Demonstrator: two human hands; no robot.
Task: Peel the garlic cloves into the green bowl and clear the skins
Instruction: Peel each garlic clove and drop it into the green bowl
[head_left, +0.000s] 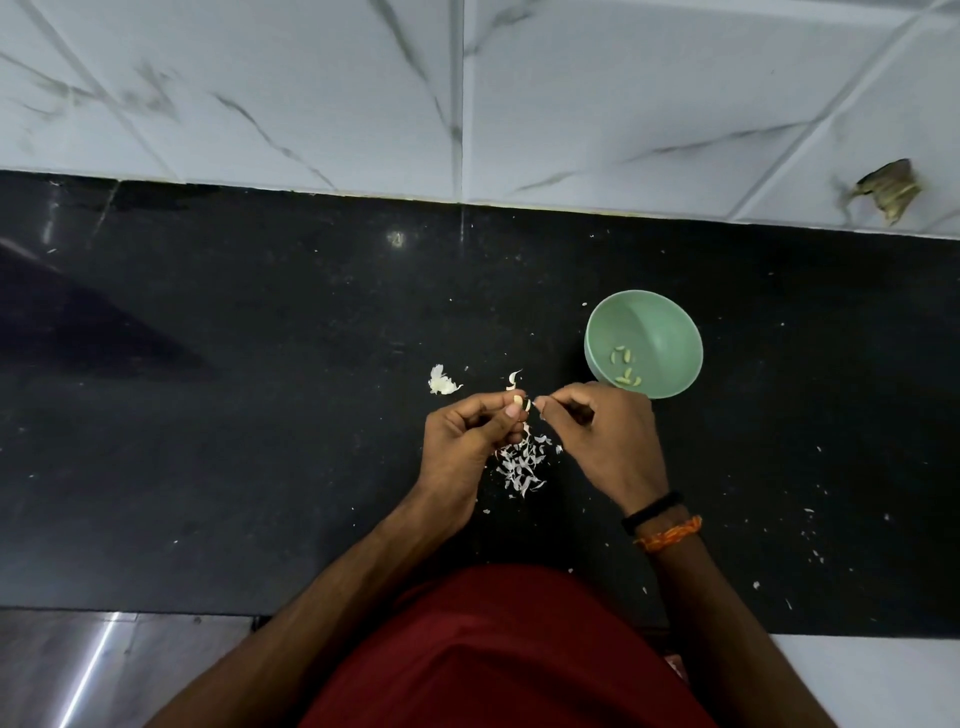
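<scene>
Head view: your left hand (467, 436) holds a garlic clove (518, 400) in a fingertip grip above the black bench (260, 415), while your right hand (602, 441) pinches a strip of its skin (529, 406). Loose skins (522, 465) lie heaped below your hands. The green bowl (660, 322), just beyond your right hand, holds peeled cloves (626, 366). An unpeeled garlic piece (441, 381) lies left

Black stone counter (260, 415), white marbled wall tiles (623, 78), brown chipped patch (889, 189) on tile
</scene>
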